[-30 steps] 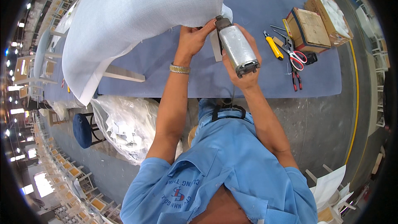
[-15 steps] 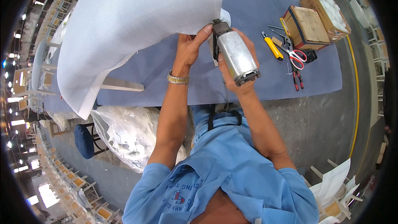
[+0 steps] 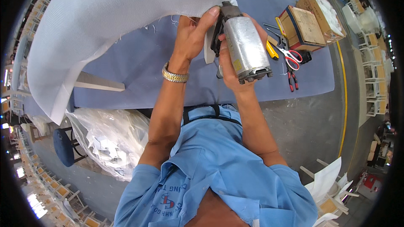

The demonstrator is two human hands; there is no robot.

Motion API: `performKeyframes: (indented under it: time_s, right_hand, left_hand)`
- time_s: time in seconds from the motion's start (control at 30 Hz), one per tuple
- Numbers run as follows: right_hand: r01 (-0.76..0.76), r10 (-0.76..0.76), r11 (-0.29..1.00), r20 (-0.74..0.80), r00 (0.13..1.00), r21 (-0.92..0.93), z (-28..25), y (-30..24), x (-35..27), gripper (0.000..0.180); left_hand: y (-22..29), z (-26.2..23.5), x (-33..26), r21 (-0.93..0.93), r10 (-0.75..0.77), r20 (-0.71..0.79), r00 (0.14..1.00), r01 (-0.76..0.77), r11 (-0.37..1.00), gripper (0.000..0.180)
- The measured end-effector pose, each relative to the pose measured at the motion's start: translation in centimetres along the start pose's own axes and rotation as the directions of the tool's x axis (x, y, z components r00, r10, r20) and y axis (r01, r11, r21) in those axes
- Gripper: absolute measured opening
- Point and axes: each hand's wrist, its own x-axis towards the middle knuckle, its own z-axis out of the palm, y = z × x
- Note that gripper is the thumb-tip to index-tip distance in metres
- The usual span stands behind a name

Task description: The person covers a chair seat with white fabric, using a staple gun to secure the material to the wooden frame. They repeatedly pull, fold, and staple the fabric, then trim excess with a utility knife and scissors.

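Left hand: we see the left hand [image 3: 191,38] raised over the table, fingers curled around the frayed edge of the white fabric sheet [image 3: 122,25], thumb stretched out against the top of the staple gun.
Right hand: the right hand [image 3: 229,65] is wrapped tight around the silver staple gun [image 3: 246,48], fingers closed on its body, holding it up between us and the table.
Staple gun: its nose meets the fabric edge right beside the left thumb.
Fabric: it billows up and left, well above the blue-covered table [image 3: 160,75].
Wrist: a gold watch [image 3: 174,76] sits on the left wrist.
Tools: red-handled scissors [image 3: 290,56], a yellow-handled tool [image 3: 271,50] and pliers [image 3: 292,80] lie just right of the gun.
Boxes: two cardboard boxes [image 3: 305,27] stand beyond them.
Below left: a clear plastic bag [image 3: 109,138] bulges beside a dark stool [image 3: 63,147].
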Motion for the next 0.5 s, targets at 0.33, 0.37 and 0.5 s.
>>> performKeyframes:
  time_s: [0.33, 0.37, 0.5]
  right_hand:
    - [0.112, -0.111, 0.990, 0.018, 0.994, -0.082, -0.7, -0.2, 0.7, 0.057]
    - [0.079, -0.077, 0.995, 0.028, 0.997, -0.064, -0.9, -0.4, 1.1, 0.057]
    - [0.030, -0.027, 0.998, 0.050, 0.998, -0.060, -2.3, -2.1, 2.0, 0.059]
  left_hand:
    - [0.0, -0.2, 0.2, 0.001, -0.080, -0.010, 0.997, 0.080, 0.997, 0.043]
    - [-0.1, -0.3, 0.2, -0.007, -0.107, -0.020, 0.994, 0.107, 0.994, 0.044]
    - [-0.3, -0.7, 0.6, -0.034, -0.155, -0.040, 0.987, 0.154, 0.987, 0.051]
